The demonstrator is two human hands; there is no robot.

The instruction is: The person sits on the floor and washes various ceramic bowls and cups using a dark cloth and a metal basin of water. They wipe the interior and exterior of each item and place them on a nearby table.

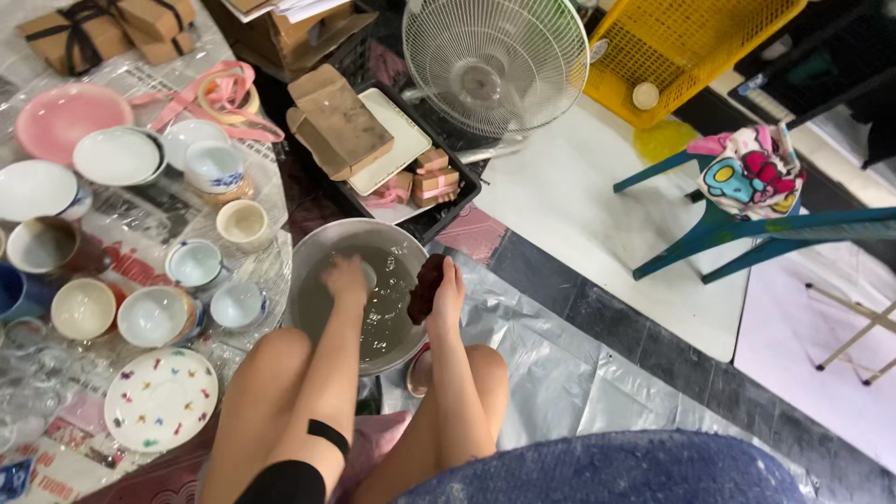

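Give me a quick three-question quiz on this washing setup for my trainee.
1. True or false: the right hand holds a dark sponge over the metal basin.
2. Where is the left hand? A) in the basin's water B) on the speckled plate C) on the fan
3. Fill in: the cups and bowls stand to the person's ____ of the basin.

Key: 1 true; 2 A; 3 left.

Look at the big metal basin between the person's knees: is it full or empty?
Partly full. The basin holds murky water; the left hand dips into it, and the right hand holds a dark sponge above.
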